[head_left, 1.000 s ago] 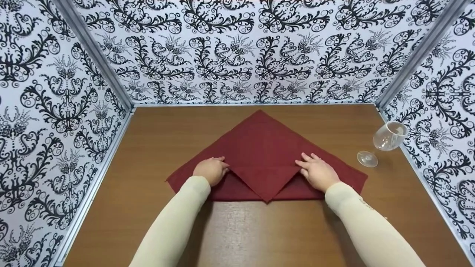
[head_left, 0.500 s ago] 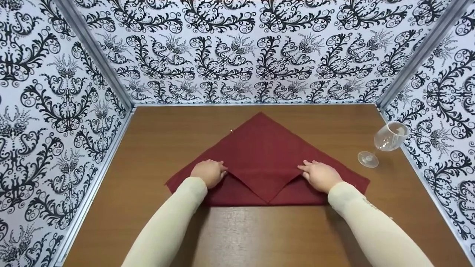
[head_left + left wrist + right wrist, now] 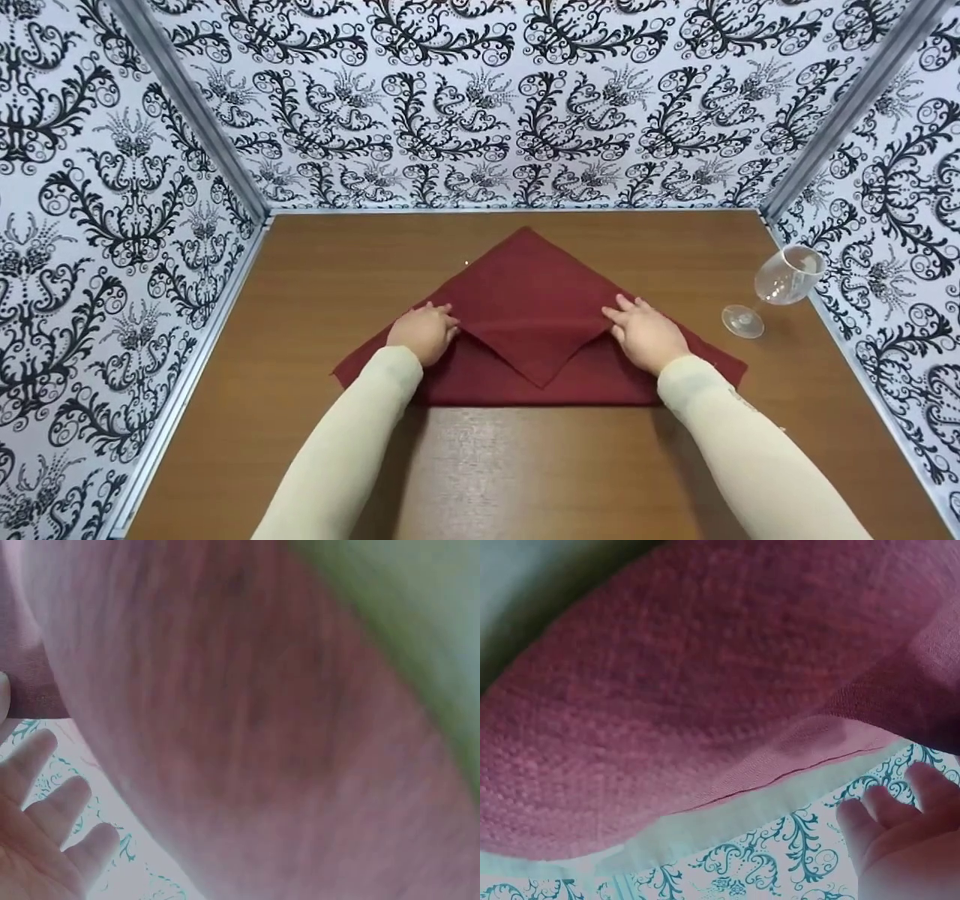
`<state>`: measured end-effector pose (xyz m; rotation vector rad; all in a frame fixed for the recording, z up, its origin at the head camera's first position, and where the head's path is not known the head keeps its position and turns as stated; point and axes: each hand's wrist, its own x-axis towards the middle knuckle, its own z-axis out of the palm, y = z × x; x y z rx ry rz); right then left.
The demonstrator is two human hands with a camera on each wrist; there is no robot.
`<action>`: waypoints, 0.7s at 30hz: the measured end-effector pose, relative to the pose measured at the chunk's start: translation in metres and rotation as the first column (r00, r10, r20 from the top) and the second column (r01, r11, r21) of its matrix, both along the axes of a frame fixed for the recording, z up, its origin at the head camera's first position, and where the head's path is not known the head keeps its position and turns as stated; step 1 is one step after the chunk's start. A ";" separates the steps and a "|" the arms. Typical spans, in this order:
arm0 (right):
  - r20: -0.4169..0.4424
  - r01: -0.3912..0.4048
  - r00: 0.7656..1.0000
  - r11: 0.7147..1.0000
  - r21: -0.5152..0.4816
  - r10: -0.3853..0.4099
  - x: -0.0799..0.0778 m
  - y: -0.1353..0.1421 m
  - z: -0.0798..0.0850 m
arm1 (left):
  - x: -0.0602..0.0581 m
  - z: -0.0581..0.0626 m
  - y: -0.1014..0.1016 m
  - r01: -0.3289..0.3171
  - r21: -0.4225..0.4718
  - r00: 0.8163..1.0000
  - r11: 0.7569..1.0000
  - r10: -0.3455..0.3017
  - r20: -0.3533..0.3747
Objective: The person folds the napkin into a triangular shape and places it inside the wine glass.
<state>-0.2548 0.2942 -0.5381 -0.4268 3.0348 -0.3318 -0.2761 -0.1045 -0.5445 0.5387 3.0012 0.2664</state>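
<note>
A dark red cloth napkin (image 3: pixel 531 277) lies folded into a wide triangle, its peak toward the back wall. From its middle a pointed flap (image 3: pixel 536 352) hangs toward the person, its tip just short of the straight near fold. My left hand (image 3: pixel 422 332) pinches the flap's left edge; in the left wrist view a thumb tip (image 3: pixel 4 695) lies against the cloth while the other fingers (image 3: pixel 64 806) spread apart. On the right edge my right hand (image 3: pixel 646 334) pinches the cloth, with several fingers (image 3: pixel 881 806) extended in the right wrist view; its thumb is hidden there.
A clear wine glass (image 3: pixel 786 279) stands on the right of the brown wooden table (image 3: pixel 487 480). Patterned black-and-white walls (image 3: pixel 480 105) with grey corner posts enclose the back and both sides.
Both hands dip slightly toward the person, then move away toward the back wall. The flap goes with them, and its tip shifts back from the napkin's near fold.
</note>
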 end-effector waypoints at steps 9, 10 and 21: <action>0.075 -0.009 0.997 1.000 0.025 0.008 -0.006 -0.004 -0.014 | -0.002 -0.006 0.002 -0.043 -0.029 0.992 0.999 0.046 0.114; 0.100 -0.012 0.995 1.000 0.023 0.009 -0.005 -0.004 -0.015 | -0.002 -0.008 0.002 -0.039 -0.027 0.993 0.999 0.042 0.113; 0.126 -0.075 0.990 0.994 0.085 0.064 0.009 -0.004 -0.005 | 0.005 -0.012 -0.003 0.032 -0.023 0.998 0.999 -0.030 0.063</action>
